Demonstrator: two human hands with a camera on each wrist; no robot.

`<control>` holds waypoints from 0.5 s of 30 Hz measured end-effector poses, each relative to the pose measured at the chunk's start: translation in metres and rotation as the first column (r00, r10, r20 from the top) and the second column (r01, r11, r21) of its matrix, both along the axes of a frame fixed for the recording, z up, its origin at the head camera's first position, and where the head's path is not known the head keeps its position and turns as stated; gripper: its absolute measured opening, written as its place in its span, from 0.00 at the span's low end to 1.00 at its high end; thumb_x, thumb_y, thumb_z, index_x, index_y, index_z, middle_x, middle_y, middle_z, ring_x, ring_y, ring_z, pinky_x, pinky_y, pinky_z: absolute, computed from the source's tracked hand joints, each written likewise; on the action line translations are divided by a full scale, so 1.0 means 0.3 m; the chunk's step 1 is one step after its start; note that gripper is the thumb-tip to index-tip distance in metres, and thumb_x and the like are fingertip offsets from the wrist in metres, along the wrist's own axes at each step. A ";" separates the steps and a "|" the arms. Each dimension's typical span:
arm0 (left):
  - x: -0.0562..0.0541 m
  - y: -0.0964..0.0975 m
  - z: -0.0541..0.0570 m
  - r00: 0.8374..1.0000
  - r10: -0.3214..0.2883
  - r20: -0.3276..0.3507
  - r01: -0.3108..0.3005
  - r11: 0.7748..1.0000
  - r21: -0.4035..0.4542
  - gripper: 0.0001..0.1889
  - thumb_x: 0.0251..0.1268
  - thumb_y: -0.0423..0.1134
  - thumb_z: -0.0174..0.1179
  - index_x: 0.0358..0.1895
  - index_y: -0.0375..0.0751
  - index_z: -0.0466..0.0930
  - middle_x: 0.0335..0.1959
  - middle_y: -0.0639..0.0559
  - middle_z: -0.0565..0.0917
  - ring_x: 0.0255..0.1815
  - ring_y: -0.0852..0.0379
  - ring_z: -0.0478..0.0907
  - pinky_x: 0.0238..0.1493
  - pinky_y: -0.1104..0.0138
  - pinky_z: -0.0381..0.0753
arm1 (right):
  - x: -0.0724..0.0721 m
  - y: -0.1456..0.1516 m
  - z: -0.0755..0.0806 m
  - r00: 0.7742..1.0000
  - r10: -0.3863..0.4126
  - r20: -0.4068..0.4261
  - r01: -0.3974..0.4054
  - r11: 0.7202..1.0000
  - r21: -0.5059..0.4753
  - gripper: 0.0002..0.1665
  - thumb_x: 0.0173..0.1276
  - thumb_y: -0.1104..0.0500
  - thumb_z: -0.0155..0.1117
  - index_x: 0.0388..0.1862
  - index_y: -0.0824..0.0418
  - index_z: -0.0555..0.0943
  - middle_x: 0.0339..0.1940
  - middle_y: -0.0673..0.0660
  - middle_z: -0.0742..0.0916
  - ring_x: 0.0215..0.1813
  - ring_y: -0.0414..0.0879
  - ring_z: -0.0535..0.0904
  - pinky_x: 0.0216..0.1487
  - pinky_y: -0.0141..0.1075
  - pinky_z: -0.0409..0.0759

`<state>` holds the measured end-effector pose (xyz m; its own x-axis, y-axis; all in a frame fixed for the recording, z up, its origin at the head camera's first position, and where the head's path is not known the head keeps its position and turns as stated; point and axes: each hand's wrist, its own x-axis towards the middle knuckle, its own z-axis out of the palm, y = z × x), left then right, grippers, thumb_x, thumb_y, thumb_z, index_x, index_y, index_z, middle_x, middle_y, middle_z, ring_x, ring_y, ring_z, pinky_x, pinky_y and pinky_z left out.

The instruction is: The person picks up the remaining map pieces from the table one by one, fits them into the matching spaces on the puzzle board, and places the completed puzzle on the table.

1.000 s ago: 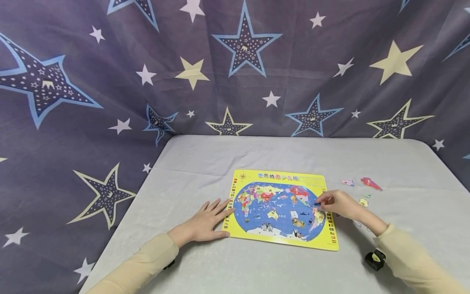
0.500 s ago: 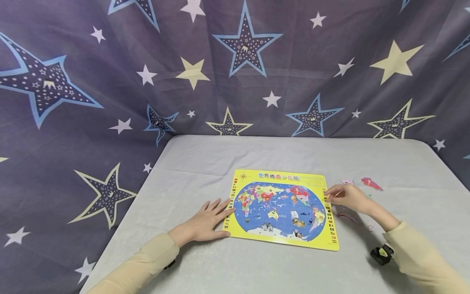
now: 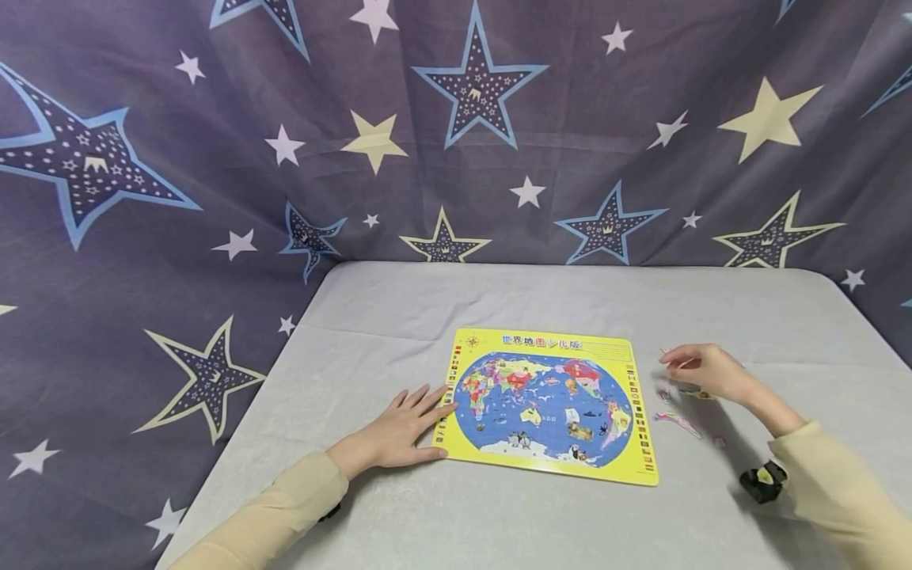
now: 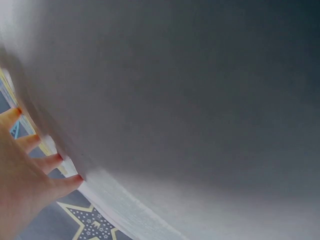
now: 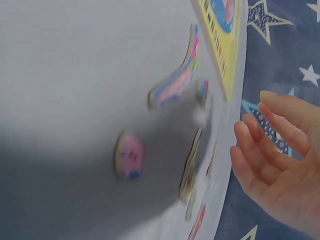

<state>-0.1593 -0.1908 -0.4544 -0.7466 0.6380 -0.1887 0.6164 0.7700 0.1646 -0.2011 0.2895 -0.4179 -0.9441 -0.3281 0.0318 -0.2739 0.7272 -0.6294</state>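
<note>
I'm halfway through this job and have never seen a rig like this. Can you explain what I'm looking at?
There is no machine here, just a person's two bare hands. The wide picture comes from a camera worn on the head, looking forward and down; the other two come from a camera on each wrist. On the grey-covered table lies a yellow-bordered world map board. The left hand rests its fingers on the board's left edge. The right hand hovers near loose pieces beside the board; its wrist view shows a pink piece among them. Neither hand visibly grips anything.
</note>
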 end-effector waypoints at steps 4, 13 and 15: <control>-0.001 0.001 0.005 1.000 -0.002 -0.002 0.002 1.000 0.000 0.39 0.56 0.69 0.39 0.69 0.56 0.48 0.71 0.51 0.45 0.69 0.44 0.42 0.62 0.46 0.45 | -0.014 0.036 -0.006 1.000 -0.016 -0.006 0.016 1.000 0.007 0.14 0.58 0.65 0.60 0.41 0.73 0.78 0.32 0.61 0.83 0.33 0.49 0.79 0.31 0.29 0.75; -0.001 0.001 0.004 1.000 -0.008 0.001 0.008 1.000 0.003 0.39 0.56 0.70 0.38 0.69 0.56 0.48 0.71 0.51 0.44 0.69 0.44 0.41 0.62 0.45 0.45 | -0.039 0.108 -0.021 0.998 -0.059 -0.028 0.059 0.998 0.014 0.15 0.59 0.64 0.60 0.42 0.75 0.78 0.34 0.66 0.83 0.32 0.45 0.78 0.30 0.30 0.75; 0.000 0.000 0.004 1.000 -0.006 0.001 0.006 1.000 0.004 0.39 0.56 0.70 0.38 0.69 0.55 0.49 0.71 0.51 0.45 0.69 0.44 0.42 0.62 0.45 0.45 | -0.044 0.122 -0.024 0.997 -0.070 -0.021 0.071 0.997 0.018 0.16 0.60 0.64 0.59 0.42 0.75 0.77 0.35 0.68 0.82 0.32 0.45 0.78 0.30 0.30 0.75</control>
